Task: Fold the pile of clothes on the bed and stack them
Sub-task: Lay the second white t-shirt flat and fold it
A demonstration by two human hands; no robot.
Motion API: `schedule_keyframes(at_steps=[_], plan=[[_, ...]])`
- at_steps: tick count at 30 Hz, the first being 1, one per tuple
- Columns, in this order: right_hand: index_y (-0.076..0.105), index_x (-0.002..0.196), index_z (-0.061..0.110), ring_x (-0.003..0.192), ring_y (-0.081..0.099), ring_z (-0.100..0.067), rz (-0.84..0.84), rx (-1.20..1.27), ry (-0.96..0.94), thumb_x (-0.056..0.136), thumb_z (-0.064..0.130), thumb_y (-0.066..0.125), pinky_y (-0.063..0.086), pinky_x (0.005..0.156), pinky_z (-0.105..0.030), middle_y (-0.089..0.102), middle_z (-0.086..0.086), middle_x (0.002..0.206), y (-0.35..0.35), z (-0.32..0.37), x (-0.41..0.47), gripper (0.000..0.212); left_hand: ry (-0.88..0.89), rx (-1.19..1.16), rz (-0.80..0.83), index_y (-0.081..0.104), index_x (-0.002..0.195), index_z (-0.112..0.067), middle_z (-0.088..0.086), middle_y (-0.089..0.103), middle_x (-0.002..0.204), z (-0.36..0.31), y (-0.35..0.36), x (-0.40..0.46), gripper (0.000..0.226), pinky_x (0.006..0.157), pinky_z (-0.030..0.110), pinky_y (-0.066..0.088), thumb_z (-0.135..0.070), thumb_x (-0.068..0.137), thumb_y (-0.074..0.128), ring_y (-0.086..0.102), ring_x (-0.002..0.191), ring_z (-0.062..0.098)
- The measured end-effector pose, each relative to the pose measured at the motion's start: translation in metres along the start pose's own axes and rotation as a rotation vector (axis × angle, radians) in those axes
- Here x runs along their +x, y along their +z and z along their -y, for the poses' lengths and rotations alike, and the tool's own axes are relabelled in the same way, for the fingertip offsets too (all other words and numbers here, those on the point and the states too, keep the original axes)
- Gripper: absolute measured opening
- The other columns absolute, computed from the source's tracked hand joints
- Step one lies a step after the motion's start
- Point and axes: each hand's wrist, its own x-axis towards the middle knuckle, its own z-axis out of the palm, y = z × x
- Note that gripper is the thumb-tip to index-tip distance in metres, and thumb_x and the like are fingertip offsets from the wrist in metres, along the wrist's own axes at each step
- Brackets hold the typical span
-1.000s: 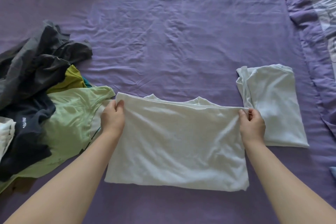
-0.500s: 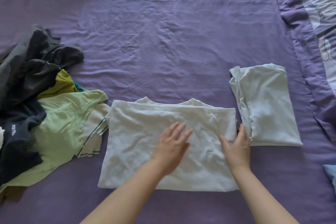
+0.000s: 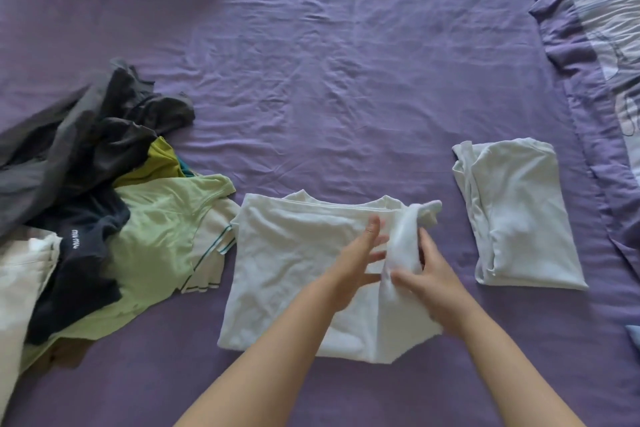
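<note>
A single head-worn camera looks forward and steeply down. It sits close over the wrinkled purple bed sheet [image 3: 346, 80].

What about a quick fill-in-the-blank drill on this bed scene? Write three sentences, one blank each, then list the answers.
1. The right hand lifts the right edge of the ____ shirt lying in the middle.
2. The folded white garment lies to the ____ of that shirt.
3. The left hand has its fingers straight, so it is ____.

Answers: white; right; open
</note>
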Motion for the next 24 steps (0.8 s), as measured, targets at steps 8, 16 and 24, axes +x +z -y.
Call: schedule_keyframes(at_steps=[8, 16, 24], plan=[[-0.004, 0.151, 0.022, 0.122, 0.048, -0.024, 0.006, -0.440, -0.112, 0.080, 0.009, 0.056, 0.048, 0.092, -0.041, 0.039, -0.009, 0.139, 0.159, 0.047, 0.024, 0.094, 0.079, -0.402, -0.106, 0.048, 0.138, -0.028, 0.002, 0.058, 0.133, 0.006, -0.112, -0.056, 0.076, 0.101, 0.042, 0.042, -0.074, 0.086, 0.017, 0.055, 0.122, 0.023], [0.009, 0.151, 0.021, 0.128, 0.041, -0.017, 0.157, -0.468, -0.063, 0.082, 0.016, 0.060, 0.039, 0.100, -0.028, 0.030, -0.007, 0.142, 0.223, 0.018, 0.033, 0.086, -0.020, -0.471, -0.206, 0.049, 0.137, -0.027, -0.003, 0.059, 0.131, 0.044, -0.182, -0.073, 0.078, 0.087, 0.036, 0.052, -0.077, 0.082, 0.024, 0.058, 0.117, 0.017], [0.038, 0.141, 0.021, 0.099, 0.053, 0.001, 0.448, -0.296, -0.046, 0.090, 0.007, 0.057, 0.045, 0.084, -0.012, 0.030, 0.014, 0.140, 0.214, -0.008, 0.000, 0.056, -0.023, -0.123, -0.436, 0.062, 0.119, -0.022, 0.001, 0.068, 0.116, 0.052, -0.186, -0.075, 0.046, 0.089, 0.039, 0.053, -0.055, 0.090, 0.050, 0.063, 0.108, 0.019]])
